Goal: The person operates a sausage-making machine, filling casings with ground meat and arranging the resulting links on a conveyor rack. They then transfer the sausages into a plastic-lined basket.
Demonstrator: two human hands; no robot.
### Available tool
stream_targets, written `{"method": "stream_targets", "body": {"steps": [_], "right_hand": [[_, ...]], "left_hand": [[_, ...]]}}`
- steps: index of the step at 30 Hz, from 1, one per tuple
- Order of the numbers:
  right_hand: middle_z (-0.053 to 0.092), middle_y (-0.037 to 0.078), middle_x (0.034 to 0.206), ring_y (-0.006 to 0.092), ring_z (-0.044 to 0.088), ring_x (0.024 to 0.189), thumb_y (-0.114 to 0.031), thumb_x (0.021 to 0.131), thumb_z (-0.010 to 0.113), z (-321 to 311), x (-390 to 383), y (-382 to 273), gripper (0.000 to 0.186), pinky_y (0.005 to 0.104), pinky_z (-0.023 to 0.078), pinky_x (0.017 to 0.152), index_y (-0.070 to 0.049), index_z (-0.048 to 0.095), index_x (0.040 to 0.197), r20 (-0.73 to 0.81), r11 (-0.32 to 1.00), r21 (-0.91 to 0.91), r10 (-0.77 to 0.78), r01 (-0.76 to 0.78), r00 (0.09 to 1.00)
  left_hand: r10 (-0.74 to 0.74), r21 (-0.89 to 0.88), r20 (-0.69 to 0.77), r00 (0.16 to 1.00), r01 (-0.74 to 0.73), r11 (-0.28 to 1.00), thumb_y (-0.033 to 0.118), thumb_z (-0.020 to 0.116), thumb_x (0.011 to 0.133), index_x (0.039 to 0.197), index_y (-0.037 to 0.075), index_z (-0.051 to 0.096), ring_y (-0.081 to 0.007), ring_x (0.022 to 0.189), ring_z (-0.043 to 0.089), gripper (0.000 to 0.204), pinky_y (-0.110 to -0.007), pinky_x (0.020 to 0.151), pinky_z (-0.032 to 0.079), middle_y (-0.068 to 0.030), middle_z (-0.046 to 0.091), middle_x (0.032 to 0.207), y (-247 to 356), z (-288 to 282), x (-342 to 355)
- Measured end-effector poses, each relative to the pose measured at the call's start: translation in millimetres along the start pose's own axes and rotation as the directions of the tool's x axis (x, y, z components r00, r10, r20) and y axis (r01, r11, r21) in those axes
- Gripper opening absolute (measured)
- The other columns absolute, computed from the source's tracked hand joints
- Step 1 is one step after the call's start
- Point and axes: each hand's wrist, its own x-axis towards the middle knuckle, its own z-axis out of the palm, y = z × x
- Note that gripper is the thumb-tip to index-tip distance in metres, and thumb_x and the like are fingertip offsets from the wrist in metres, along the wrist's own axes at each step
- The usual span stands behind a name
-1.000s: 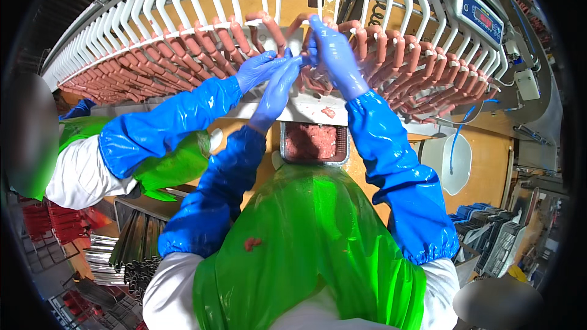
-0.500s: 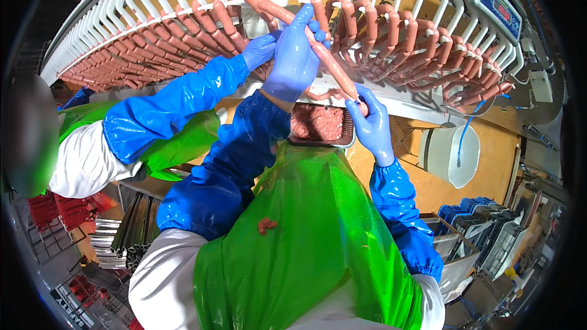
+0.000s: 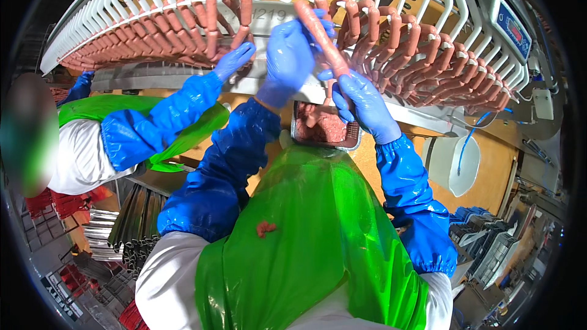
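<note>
A pink sausage link (image 3: 323, 38) slants between my two blue-gloved hands, just in front of the hanging rack. My right hand (image 3: 365, 101) grips its lower end, fingers closed around it. At its upper part is my left hand (image 3: 288, 58), with fingers curled behind the link and partly hidden by it. Another bit of sausage hangs below my right hand, over a metal tray (image 3: 353, 140) of ground meat (image 3: 327, 127). White hooks (image 3: 446, 12) on the rack carry many linked sausages (image 3: 367, 30) on both sides.
At the left, a co-worker's gloved hand (image 3: 235, 61) reaches close to the hanging sausages. A control box (image 3: 512, 27) with a display stands at the upper right. A white bucket (image 3: 455, 165) is right of my right arm. Stacked crates (image 3: 489, 238) stand lower right.
The sausage has turned more upright, its top now free of the hook. My right hand has moved up and inward, my left slightly down. The co-worker's hand has drawn back left.
</note>
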Motion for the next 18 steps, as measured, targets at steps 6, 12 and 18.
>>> {"method": "stream_targets", "body": {"steps": [6, 12, 18], "right_hand": [[0.045, 0.000, 0.055, 0.0083, 0.038, 0.044, -0.045, 0.101, 0.043, 12, 6, -21, 0.048, 0.0234, 0.035, 0.047, -0.002, 0.061, 0.112, -0.049, 0.996, -0.052, 0.067, -0.069, 0.997], [0.046, 0.000, 0.058, 0.0077, 0.035, 0.040, -0.041, 0.101, 0.048, 44, 41, -18, 0.036, 0.0229, 0.031, 0.039, -0.006, 0.055, 0.093, -0.038, 0.980, -0.121, 0.155, -0.158, 0.987], [0.067, 0.013, 0.076, 0.0283, 0.066, 0.069, -0.052, 0.099, 0.045, 20, 138, 61, 0.058, 0.0411, 0.052, 0.068, 0.000, 0.067, 0.088, -0.068, 0.457, -0.886, 0.037, -0.077, 0.997]], "left_hand": [[0.304, 0.684, -0.206, 0.930, -0.085, 0.725, 0.020, 0.056, 0.087, 0.115, 0.004, 0.054, -0.0155, 0.080, 0.053, 0.032, -0.031, 0.068, 0.046, -0.0019, 0.057, 0.089, -26, -97, 75], [0.088, 0.959, 0.061, 0.994, -0.083, 0.272, 0.039, 0.052, 0.096, 0.150, 0.014, 0.030, -0.0247, 0.108, 0.059, 0.063, -0.034, 0.090, 0.048, -0.0137, 0.054, 0.129, -62, -153, 71], [0.076, 0.865, -0.265, 0.961, 0.202, 0.459, 0.019, 0.052, 0.098, 0.119, -0.002, 0.052, -0.0189, 0.084, 0.063, 0.030, -0.033, 0.076, 0.050, -0.0117, 0.063, 0.096, -67, -116, -73]]}}
